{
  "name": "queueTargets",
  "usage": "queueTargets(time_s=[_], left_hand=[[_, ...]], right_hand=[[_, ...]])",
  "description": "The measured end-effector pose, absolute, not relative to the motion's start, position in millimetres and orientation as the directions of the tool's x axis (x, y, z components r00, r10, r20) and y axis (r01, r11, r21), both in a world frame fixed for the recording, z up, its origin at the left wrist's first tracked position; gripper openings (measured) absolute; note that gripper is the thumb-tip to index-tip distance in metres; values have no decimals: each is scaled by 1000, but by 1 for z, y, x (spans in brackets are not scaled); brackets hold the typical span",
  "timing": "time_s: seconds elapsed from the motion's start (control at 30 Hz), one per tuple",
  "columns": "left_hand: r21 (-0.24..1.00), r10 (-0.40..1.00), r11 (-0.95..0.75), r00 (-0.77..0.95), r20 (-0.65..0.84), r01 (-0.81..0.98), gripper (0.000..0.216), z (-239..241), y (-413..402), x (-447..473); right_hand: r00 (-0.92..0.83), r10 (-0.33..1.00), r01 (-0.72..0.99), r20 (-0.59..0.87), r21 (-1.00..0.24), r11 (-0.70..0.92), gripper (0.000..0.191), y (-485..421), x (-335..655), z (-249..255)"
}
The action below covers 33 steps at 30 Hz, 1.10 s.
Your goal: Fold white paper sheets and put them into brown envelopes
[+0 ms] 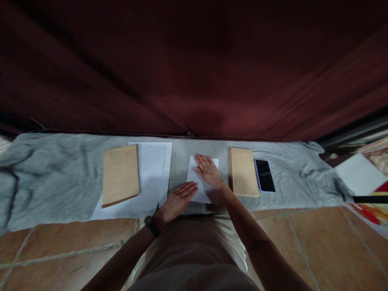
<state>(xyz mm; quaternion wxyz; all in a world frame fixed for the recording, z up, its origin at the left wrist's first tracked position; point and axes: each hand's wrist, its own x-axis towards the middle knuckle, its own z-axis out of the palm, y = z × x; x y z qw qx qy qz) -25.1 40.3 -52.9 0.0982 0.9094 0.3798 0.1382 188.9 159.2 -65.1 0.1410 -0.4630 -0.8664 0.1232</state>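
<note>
A folded white sheet of paper lies on a grey cloth in front of me. My right hand rests flat on top of the sheet, fingers spread. My left hand lies flat at the sheet's near left edge, fingertips touching the paper. A dark watch is on my left wrist. Neither hand grips anything.
A brown envelope lies on white sheets to the left. A stack of brown envelopes and a black phone lie to the right. A dark red curtain hangs behind. Tiled floor surrounds me; papers lie at far right.
</note>
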Motion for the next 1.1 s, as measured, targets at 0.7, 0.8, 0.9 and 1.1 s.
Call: queueTargets(time_s=[0.7, 0.8, 0.9, 1.1], left_hand=[[703, 863, -461, 458, 213, 542, 25, -42, 68, -24], [750, 890, -403, 415, 187, 525, 30, -41, 75, -24], [779, 900, -380, 395, 186, 499, 32, -39, 75, -25], [743, 868, -447, 442, 226, 497, 21, -44, 68, -35]], right_hand=[[-287, 957, 381, -34, -921, 81, 43, 64, 257, -39], [-195, 979, 394, 51, -910, 126, 42, 54, 268, -46], [-239, 958, 447, 157, -858, 252, 52, 50, 268, -52], [-319, 913, 518, 255, -760, 393, 44, 48, 254, -59]])
